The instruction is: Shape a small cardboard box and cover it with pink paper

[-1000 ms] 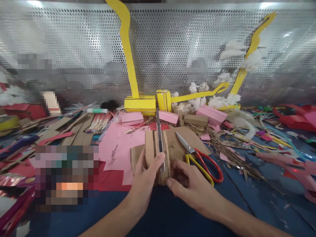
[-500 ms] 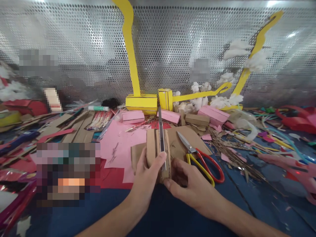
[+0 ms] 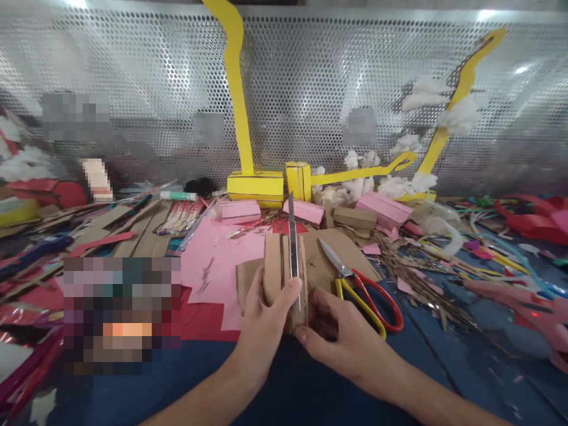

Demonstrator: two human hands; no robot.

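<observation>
A brown cardboard box point(image 3: 274, 266) with dark seams is held upright between both hands, low in the middle of the view. My left hand point(image 3: 266, 319) grips its left side, with the thumb pressing a thin metal blade point(image 3: 293, 242) along the box; the blade's tip points away, past the far edge. My right hand point(image 3: 337, 331) holds the near right side of the box, thumb at the lower corner and the other fingers partly hidden behind it. Scissors point(image 3: 341, 269) with red and yellow handles lie just right of the box.
Pink paper point(image 3: 208, 254) and red paper point(image 3: 204, 322) lie on the left. Behind are yellow boxes point(image 3: 255, 184), small pink boxes point(image 3: 240, 211) and a perforated metal panel point(image 3: 288, 89). A pink glue gun point(image 3: 523, 302) and scraps lie at the right.
The blade and my left thumb have shifted very slightly right and nearer. Both hands keep their hold on the box; the camera view has moved a little.
</observation>
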